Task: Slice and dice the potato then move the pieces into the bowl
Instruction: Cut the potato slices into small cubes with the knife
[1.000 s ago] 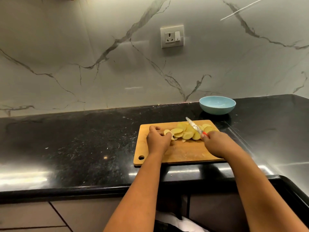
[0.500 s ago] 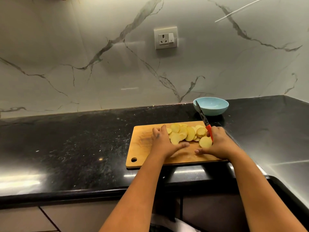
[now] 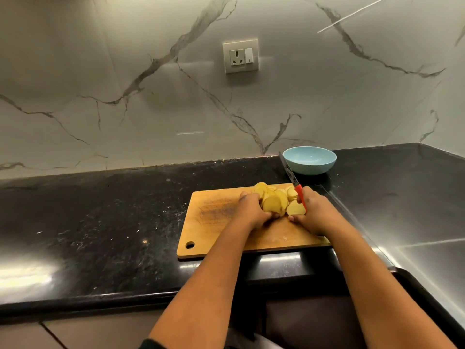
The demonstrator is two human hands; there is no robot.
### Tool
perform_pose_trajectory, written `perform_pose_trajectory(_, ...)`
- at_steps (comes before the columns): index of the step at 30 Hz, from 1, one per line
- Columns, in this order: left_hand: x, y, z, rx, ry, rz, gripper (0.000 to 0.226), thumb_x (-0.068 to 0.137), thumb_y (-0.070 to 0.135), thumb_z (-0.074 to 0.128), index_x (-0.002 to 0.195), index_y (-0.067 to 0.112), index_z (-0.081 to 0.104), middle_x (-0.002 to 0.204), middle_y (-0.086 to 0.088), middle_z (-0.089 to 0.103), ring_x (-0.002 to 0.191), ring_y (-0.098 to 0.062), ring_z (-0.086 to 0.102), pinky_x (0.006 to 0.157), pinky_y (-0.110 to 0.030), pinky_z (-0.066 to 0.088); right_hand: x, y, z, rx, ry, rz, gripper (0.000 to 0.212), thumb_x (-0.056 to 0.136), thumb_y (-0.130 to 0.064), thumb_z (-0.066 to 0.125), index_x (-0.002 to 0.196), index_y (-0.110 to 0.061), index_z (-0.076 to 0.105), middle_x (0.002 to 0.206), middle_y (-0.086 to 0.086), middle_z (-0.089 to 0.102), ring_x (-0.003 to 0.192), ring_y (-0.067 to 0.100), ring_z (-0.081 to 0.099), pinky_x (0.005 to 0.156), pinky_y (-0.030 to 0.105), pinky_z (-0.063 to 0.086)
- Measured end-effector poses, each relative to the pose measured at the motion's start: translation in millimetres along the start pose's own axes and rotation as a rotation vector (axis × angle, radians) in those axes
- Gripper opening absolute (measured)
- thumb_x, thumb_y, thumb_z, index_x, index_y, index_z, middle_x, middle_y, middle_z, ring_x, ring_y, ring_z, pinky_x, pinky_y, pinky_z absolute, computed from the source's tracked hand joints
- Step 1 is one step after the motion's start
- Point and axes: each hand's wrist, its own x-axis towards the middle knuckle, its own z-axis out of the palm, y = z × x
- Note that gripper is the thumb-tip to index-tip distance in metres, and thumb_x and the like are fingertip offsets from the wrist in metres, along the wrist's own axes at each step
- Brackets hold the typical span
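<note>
I'm looking down at the wooden cutting board (image 3: 221, 222), which sits close to the front edge of the black countertop (image 3: 100, 222); its near long edge runs just behind the counter lip, and its hanging hole is at the board's 7 o'clock corner. From the board's 9 o'clock side there's a wide stretch of dark counter running off to the left. At 3 o'clock the counter carries on toward the corner where the marble wall (image 3: 125, 96) turns. The light blue bowl (image 3: 310, 161) stands off the board at about 1 o'clock, near the back wall, apart from the board's far edge. A wall socket (image 3: 241, 56) is mounted high at 12 o'clock.

Now the hands. My left hand (image 3: 251, 210) is curled against the 9 o'clock side of the pile of potato slices (image 3: 275, 201), fingers touching the slices. My right hand (image 3: 314, 215) closes in from 3 o'clock, gripping the knife (image 3: 293, 181) by its red handle, thumb reaching under the pile at 6 o'clock. The blade points up and away toward 11 o'clock, its tip in line with the bowl's left rim. The slices lie bunched in the far right part of the board, pressed between both hands, round and overlapping.
</note>
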Motion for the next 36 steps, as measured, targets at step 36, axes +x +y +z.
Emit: perform_pose_trajectory(36, -44.8, -72.6, -55.7, -0.230, 0.219, -0.071, 0.041, 0.088, 0.027, 0.072, 0.127, 0.017, 0.060, 0.093, -0.001, 0.070, 0.087, -0.014, 0.065, 0.077, -0.024, 0.051, -13.5, -83.0, 51.6, 0.046, -0.027, 0.087, 0.034, 0.102, -0.032, 0.044, 0.123, -0.009, 0.056, 0.116, 0.011, 0.063, 0.099, 0.024, 0.059, 0.082, 0.033, 0.047)
